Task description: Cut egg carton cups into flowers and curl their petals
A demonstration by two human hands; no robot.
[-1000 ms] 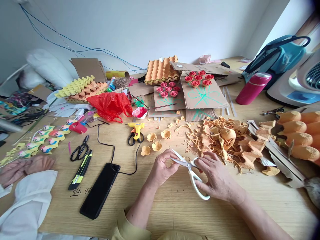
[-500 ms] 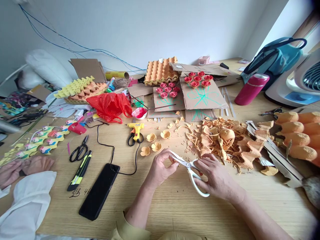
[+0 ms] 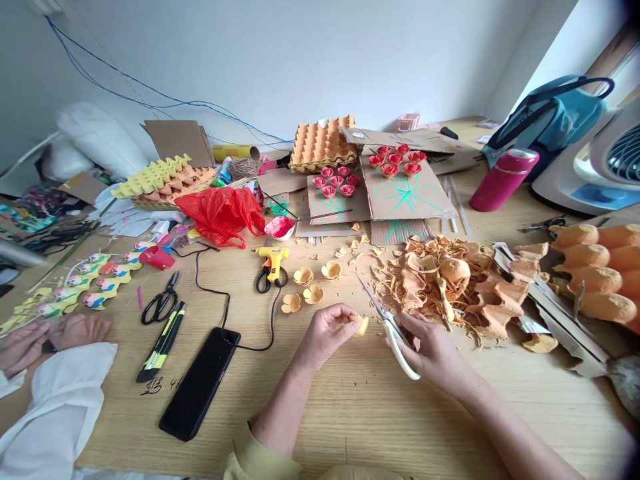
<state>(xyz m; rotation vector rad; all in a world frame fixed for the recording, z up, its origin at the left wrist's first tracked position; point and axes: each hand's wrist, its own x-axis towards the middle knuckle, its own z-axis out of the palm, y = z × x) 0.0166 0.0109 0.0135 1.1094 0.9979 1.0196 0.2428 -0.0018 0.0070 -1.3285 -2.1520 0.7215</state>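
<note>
Scissors with white handles and slim metal blades (image 3: 385, 316) have swung clear of the left hand since the earlier frame, where their blades met the workpiece. Their long axis now runs diagonally: tips forward and to the left, handles back toward the right wrist; the blades appear nearly together. Left hand (image 3: 324, 339): thumb and fingertips pinching a small, curved, orange pulp cup piece (image 3: 361, 326), apart from the blades. Right hand (image 3: 429, 343): fingers curled around the handles; exact finger placement in the loops cannot be told. Just beyond the left hand stand small, orange, petal-edged pulp cups (image 3: 313, 294); just beyond the right, a tangled heap of orange pulp scraps (image 3: 415, 273). Farther out, left of the left hand, lies a black rectangular phone (image 3: 200, 383).
</note>
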